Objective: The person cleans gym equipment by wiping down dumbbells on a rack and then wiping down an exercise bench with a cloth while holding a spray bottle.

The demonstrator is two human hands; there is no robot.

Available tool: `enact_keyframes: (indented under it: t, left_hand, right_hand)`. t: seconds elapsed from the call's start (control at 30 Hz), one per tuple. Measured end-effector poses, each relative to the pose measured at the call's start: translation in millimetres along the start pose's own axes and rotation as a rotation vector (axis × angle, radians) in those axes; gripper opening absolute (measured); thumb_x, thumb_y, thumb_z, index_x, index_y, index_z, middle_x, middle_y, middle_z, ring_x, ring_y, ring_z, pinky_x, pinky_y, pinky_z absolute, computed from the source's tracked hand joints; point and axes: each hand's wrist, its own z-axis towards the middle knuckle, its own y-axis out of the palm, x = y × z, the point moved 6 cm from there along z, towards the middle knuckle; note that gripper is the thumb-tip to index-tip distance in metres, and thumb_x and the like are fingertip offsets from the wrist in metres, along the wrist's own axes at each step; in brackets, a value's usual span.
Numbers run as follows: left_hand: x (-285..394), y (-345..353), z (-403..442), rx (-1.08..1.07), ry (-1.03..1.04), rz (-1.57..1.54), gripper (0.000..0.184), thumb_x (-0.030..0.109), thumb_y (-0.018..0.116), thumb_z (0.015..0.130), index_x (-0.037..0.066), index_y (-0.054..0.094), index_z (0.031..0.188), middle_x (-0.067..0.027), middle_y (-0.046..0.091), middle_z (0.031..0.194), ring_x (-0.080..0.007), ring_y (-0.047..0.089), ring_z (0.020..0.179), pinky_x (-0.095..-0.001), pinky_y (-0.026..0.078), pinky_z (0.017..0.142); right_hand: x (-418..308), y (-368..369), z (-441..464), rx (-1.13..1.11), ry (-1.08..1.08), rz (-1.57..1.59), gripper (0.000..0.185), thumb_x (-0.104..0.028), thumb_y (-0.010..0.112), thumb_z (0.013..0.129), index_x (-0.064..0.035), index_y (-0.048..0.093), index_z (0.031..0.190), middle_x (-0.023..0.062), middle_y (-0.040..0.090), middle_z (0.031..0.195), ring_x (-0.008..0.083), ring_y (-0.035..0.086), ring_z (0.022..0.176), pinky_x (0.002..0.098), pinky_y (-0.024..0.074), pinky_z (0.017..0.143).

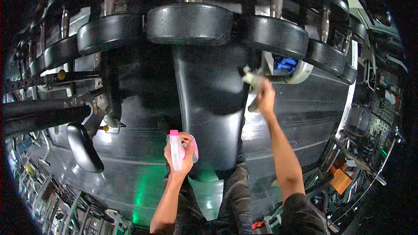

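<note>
My left hand (187, 161) is closed around a spray bottle (175, 154) with a pink tip and white, translucent parts, held over the near left edge of the bench. My right hand (265, 98) grips a pale cloth (252, 78), smeared by motion, at the far right edge of the bench. Between my hands a black padded bench (211, 87) runs away from me, its surface catching light. Whether the cloth touches the pad, I cannot tell.
A row of large black dumbbells (189, 24) lines the far side, close above the bench's far end. At the left stands a machine with a black pad (85, 148). A blue item (285, 64) sits in a pale holder at the right, beneath the dumbbells.
</note>
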Motion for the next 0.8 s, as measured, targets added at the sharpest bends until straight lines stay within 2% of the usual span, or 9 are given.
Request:
enact_keyframes:
  t: [0.03,0.1,0.13,0.17,0.23,0.53,0.63,0.7,0.8]
  left_hand:
    - [2.4,1.9,0.2,0.0,0.006,0.001,0.022,0.011,0.065,0.089,0.003,0.051,0.102,-0.0069,0.055,0.082,-0.0111,0.052,0.061,-0.0259,0.045,0.056]
    - [-0.6,2.6,-2.8,0.061,-0.168,-0.062,0.013,0.012,0.065,0.083,0.002,0.058,0.087,-0.0079,0.062,0.083,-0.0157,0.058,0.069,-0.0282,0.047,0.064]
    - [-1.5,3.0,-3.5,0.064,-0.149,-0.028,0.012,0.012,0.065,0.083,0.002,0.058,0.087,-0.0076,0.062,0.082,-0.0155,0.058,0.069,-0.0284,0.047,0.064]
    - [-2.6,3.3,-5.4,0.064,-0.132,0.003,0.011,0.011,0.065,0.084,0.003,0.058,0.087,-0.0073,0.062,0.082,-0.0153,0.058,0.069,-0.0285,0.047,0.064]
    - [-4.9,5.2,-10.3,0.048,-0.131,0.013,0.012,0.01,0.065,0.084,0.002,0.057,0.088,-0.0076,0.062,0.082,-0.0146,0.058,0.067,-0.0282,0.047,0.063]
    - [13.7,4.5,-3.5,0.042,-0.128,-0.096,0.015,0.008,0.065,0.084,-0.001,0.055,0.092,-0.0088,0.061,0.08,-0.0133,0.058,0.063,-0.0267,0.047,0.06]
    - [17.8,2.7,-2.5,0.037,-0.122,-0.126,0.014,0.008,0.064,0.085,0.0,0.055,0.092,-0.0085,0.061,0.079,-0.0134,0.057,0.063,-0.027,0.047,0.06]
    - [17.2,0.3,-3.8,0.039,-0.049,-0.032,0.013,0.008,0.063,0.086,0.0,0.055,0.092,-0.0082,0.061,0.078,-0.0133,0.057,0.063,-0.0266,0.047,0.059]
    - [15.9,-1.8,-7.9,0.07,-0.074,-0.101,0.012,0.007,0.063,0.085,0.0,0.055,0.091,-0.0077,0.06,0.077,-0.0131,0.058,0.062,-0.0261,0.047,0.059]
  right_hand:
    - [14.0,0.6,24.0,0.065,0.188,0.014,0.049,0.007,0.048,0.078,-0.0054,0.053,0.124,0.0196,0.061,0.117,0.0374,0.061,0.106,0.0391,0.0501,0.088]
    - [-34.5,-3.9,67.6,0.315,-0.049,0.097,0.051,0.01,0.047,0.078,-0.0057,0.053,0.126,0.0227,0.058,0.121,0.0398,0.056,0.112,0.0398,0.0459,0.095]
    - [-31.1,19.8,82.2,-0.022,0.268,0.11,0.053,0.011,0.05,0.077,-0.0086,0.055,0.126,0.0233,0.055,0.126,0.0399,0.052,0.118,0.0396,0.0428,0.1]
    - [-70.5,24.9,83.0,0.28,-0.235,-0.076,0.052,0.01,0.051,0.076,-0.0103,0.057,0.123,0.0237,0.053,0.127,0.0399,0.05,0.119,0.0405,0.0422,0.101]
    - [-72.0,36.3,69.6,0.359,-0.139,-0.116,0.045,0.011,0.045,0.077,-0.0039,0.06,0.116,0.0264,0.051,0.129,0.042,0.047,0.122,0.0437,0.0426,0.099]
    - [-82.9,39.1,-73.4,-0.23,-0.2,-0.21,0.066,0.017,0.048,0.068,-0.0185,0.057,0.123,0.0079,0.05,0.135,0.036,0.048,0.123,0.0418,0.0508,0.093]
    - [-101.6,6.9,-24.9,-0.537,0.143,0.534,0.044,0.004,0.052,0.086,-0.0121,0.053,0.127,0.0147,0.053,0.13,0.0354,0.051,0.12,0.0373,0.0446,0.1]
    - [-103.3,-3.0,19.6,-0.437,-0.145,0.378,0.037,-0.009,0.056,0.091,-0.0102,0.052,0.127,0.0186,0.054,0.128,0.0342,0.051,0.119,0.0374,0.0414,0.102]
    - [-89.2,-10.9,53.0,-0.104,0.015,-0.098,0.044,-0.026,0.059,0.091,-0.0074,0.051,0.13,0.0212,0.049,0.132,0.0365,0.047,0.123,0.045,0.0396,0.1]
